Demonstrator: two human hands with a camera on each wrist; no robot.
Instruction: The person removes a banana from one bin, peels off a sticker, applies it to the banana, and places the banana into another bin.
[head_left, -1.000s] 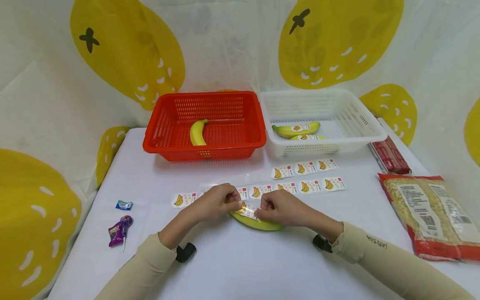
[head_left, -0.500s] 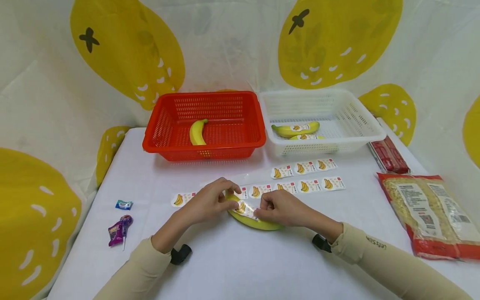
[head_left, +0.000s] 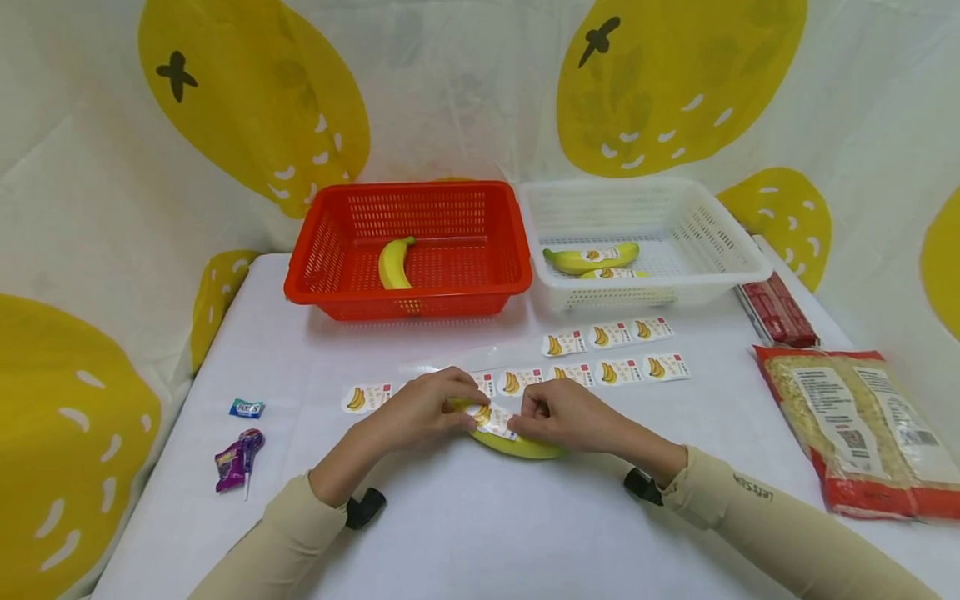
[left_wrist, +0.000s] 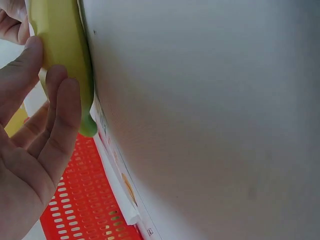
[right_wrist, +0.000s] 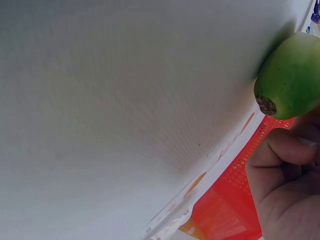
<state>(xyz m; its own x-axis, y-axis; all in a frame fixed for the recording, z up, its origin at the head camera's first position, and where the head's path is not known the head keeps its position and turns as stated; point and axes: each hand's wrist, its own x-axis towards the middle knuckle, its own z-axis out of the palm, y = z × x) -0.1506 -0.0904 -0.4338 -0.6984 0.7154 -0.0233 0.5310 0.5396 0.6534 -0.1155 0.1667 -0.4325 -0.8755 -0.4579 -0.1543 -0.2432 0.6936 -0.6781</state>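
Observation:
A yellow banana lies on the white table in front of the person, with a white label sticker printed with bananas along its top. At the banana's left end, my left hand grips it between thumb and fingers, beside the sticker's left edge. My right hand has its fingers curled and pinches the sticker's right end. The left wrist view shows the left fingertips against the banana near its green tip. In the right wrist view the banana's green end sits above the curled right fingers.
Behind the hands lie strips of banana stickers. A red basket holding one banana and a white basket holding two labelled bananas stand at the back. Candies lie left; a grain bag and red package lie right.
The left hand let go of the sticker's left end, lifted slightly away, then came down to grip the banana's left end. The right hand has stayed in place at the sticker's right end.

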